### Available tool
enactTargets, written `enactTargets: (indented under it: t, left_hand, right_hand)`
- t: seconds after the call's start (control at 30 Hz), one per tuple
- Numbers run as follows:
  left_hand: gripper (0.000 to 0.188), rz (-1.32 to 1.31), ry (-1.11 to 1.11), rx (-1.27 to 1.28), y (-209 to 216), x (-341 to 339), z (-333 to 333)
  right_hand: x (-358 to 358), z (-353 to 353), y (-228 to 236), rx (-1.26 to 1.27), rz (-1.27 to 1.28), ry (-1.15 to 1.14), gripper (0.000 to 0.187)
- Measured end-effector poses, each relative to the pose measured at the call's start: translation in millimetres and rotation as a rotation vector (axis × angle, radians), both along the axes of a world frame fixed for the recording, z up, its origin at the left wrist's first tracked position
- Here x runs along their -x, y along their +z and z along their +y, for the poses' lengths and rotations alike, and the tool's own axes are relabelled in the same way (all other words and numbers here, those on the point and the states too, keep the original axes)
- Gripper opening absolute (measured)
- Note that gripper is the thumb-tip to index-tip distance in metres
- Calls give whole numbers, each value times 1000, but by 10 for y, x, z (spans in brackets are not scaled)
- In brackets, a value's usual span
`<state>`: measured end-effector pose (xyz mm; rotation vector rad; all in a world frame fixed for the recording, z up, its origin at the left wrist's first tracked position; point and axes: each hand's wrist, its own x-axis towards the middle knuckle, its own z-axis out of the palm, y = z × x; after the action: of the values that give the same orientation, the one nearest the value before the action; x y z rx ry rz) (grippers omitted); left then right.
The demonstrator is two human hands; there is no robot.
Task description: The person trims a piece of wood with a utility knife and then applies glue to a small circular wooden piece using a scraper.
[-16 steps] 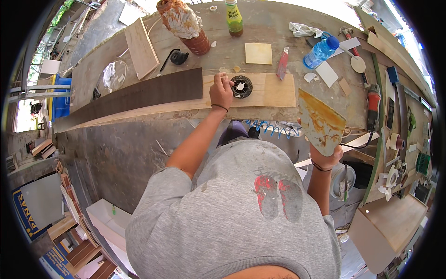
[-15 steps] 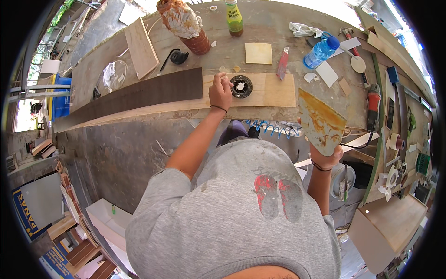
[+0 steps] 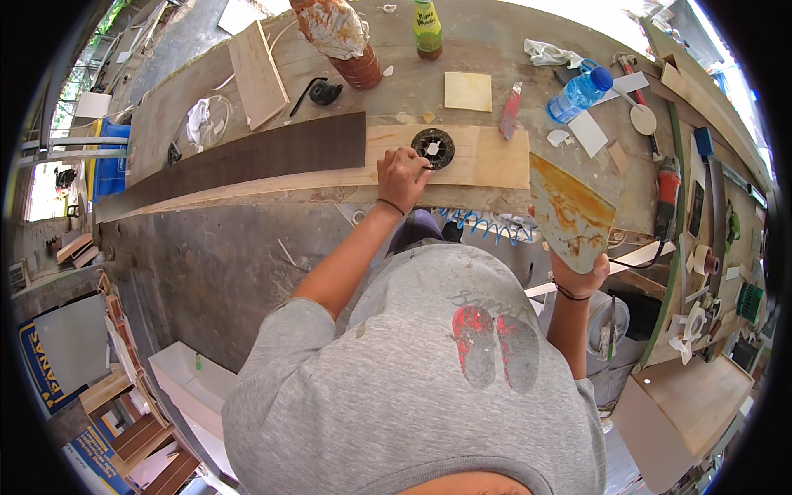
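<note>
My left hand [image 3: 402,179] is at the near left rim of a black spoked disc [image 3: 444,161], its fingers closed on the edge. The disc has a pale centre and lies on a light wooden board [image 3: 493,169]. A dark brown strip [image 3: 272,153] covers much of that board's left part. At the table's front edge on the right, my right hand [image 3: 584,280] grips a flat putty board [image 3: 572,213] from below. Yellow-brown paste is smeared over its pale face, and most of my fingers are hidden behind it. A red scraper [image 3: 511,111] rests across the wooden board's far edge.
Farther back stand a stained, plastic-covered container [image 3: 356,66] and a green-labelled bottle [image 3: 428,31]. A blue-capped bottle [image 3: 573,99] lies right, near a red power tool [image 3: 667,194] and a hammer [image 3: 639,95]. Left are a tape measure [image 3: 326,92] and a wooden panel [image 3: 257,76].
My left hand has shifted nearer and to the right, from beside the disc to its near left rim, and turned. My right hand holds the smeared board almost still. The view has shifted slightly.
</note>
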<state>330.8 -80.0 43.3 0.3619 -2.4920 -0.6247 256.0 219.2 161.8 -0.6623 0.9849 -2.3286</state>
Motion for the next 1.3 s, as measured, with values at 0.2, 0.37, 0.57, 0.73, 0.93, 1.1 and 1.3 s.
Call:
enactTargets:
  t: [0.2, 0.37, 0.57, 0.73, 0.93, 1.1, 1.3]
  left_hand:
    - [16, -7, -90, 48, -47, 40, -51]
    - [11, -109, -162, 124, 22, 86, -90]
    - [9, -190, -188, 88, 61, 117, -139]
    - [17, -88, -153, 28, 83, 110, -159]
    - [62, 3, 219, -28, -279, 301, -210]
    - [53, -303, 257, -213, -83, 424, -155]
    - [27, -21, 89, -737, -132, 475, -145]
  right_hand:
    - [-43, 3, 40, -3, -75, -55, 84]
    - [-39, 91, -76, 24, -69, -59, 78]
    - [-43, 85, -66, 15, -25, -36, 74]
    - [-74, 83, -60, 29, -62, -81, 74]
    - [122, 19, -162, 137, -580, -224, 59]
    - [269, -95, -472, 150, -700, -186, 51]
    - [321, -80, -603, 135, -755, -243, 46]
